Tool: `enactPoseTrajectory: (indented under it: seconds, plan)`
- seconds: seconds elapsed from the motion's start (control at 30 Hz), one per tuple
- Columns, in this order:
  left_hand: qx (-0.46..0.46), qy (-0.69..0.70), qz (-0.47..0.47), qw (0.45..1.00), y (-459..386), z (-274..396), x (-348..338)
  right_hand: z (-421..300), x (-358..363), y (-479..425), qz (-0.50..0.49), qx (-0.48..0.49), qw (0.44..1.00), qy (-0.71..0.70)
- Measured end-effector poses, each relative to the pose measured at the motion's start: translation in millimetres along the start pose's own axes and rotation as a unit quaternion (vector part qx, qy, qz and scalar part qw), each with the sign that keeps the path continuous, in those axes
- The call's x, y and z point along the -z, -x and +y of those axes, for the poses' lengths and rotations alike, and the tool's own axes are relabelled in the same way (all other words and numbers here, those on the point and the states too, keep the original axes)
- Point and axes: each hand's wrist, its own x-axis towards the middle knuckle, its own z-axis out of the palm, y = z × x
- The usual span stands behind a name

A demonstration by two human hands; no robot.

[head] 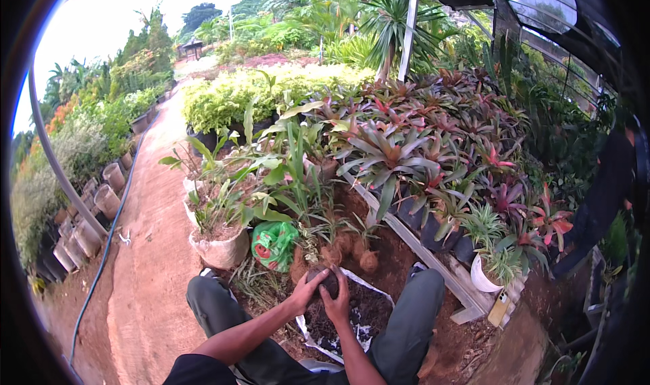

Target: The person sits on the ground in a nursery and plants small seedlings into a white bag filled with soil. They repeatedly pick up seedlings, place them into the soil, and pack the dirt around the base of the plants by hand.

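A dark round ball of soil or root mass [329, 282] is pressed between my two hands. My left hand [304, 291] cups its left side, and my right hand [336, 299] cups its right side. Below them, between my knees, lies an open white sack [390, 299] filled with dark, loose potting soil [321, 320]. Just beyond my hands stand several small plants with brown fibrous root balls [368, 261]. A leafy stem [309, 243] rises directly behind the held ball, and I cannot tell whether it is joined to it.
A green plastic bag [274, 245] and a plant in a pale sack [221, 248] stand ahead on the left. To the right run a metal rail [406, 233], rows of bromeliads [393, 154], a white pot [482, 276] and a phone [499, 309]. A blue hose [109, 248] lines the dirt path. Another person [604, 192] is at far right.
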Motion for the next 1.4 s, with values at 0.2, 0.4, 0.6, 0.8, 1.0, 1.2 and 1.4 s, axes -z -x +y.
enactPoseTrajectory:
  seconds: [0.2, 0.4, 0.6, 0.8, 1.0, 1.2, 1.4]
  plan:
    - [0.006, 0.001, -0.024, 1.0, -4, -2, 5, -4, 1, 0, 0.002, 0.022, 1.0, 0.01]
    - [0.05, -0.013, -0.016, 0.999, 0, 5, 7, -3, -2, 1, 0.049, -0.108, 0.956, -0.268]
    - [0.034, -0.08, -0.002, 0.996, 7, 6, -8, 12, 1, 3, 0.052, -0.169, 0.915, -0.363]
    - [-0.01, -0.073, -0.031, 0.997, 10, 7, -7, 3, -1, 8, 0.03, -0.173, 0.941, -0.288]
    - [-0.057, -0.093, -0.037, 0.993, 0, -2, 1, 24, -5, 14, 0.037, -0.2, 0.938, -0.279]
    - [-0.006, -0.082, -0.035, 0.996, 0, -1, 2, 46, -10, 18, 0.093, -0.251, 0.891, -0.367]
    - [-0.018, -0.103, -0.055, 0.993, 4, 3, -1, 43, -4, 15, 0.076, -0.233, 0.89, -0.384]
